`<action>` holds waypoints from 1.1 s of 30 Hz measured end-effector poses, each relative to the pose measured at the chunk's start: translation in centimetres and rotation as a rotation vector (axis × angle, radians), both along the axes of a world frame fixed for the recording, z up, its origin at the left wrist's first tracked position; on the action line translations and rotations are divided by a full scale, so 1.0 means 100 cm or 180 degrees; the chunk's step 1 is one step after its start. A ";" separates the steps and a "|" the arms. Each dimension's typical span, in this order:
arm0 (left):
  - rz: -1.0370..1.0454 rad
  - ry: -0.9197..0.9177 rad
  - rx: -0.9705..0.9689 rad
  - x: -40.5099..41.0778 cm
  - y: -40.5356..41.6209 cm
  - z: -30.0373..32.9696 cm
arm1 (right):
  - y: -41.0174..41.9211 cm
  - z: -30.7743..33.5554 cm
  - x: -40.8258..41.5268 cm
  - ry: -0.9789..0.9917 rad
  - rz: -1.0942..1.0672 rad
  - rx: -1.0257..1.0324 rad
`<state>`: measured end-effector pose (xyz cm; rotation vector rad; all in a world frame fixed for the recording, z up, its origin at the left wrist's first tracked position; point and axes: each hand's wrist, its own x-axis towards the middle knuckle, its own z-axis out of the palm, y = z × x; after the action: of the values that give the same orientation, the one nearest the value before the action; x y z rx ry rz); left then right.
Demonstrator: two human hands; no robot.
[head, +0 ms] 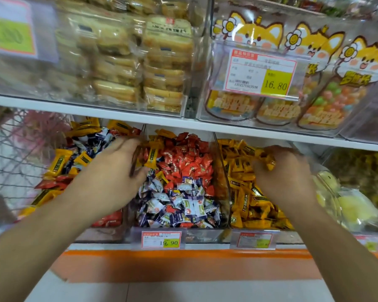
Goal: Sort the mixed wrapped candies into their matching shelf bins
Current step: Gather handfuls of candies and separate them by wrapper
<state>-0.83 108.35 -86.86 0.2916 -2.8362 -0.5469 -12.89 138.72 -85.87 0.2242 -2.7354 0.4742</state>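
Left hand (111,171) over the middle bin (221,162), fingers curled around a yellow candy (151,158), right hand (283,173) in the right bin's yellow candies (244,205), finger state unclear

Your right hand (281,171) was smeared by motion, so you couldn't tell its grip. Your left hand's (116,171) fingertips hid among the sweets. The left price label (11,29) was blurred unreadable, cut by the edge.

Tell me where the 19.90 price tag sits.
In the head view, the 19.90 price tag is clipped to the front lip of the middle bin, below the white and blue candies, lower centre between both forearms.
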 end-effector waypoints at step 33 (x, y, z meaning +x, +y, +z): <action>-0.0370 -0.0095 0.0138 -0.002 -0.023 -0.010 | -0.210 -0.010 -0.047 -0.1382 0.1786 0.1061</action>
<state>-1.02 106.08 -87.90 0.1444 -2.8866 -0.6334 -17.55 117.68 -86.82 1.1105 -3.1437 0.2118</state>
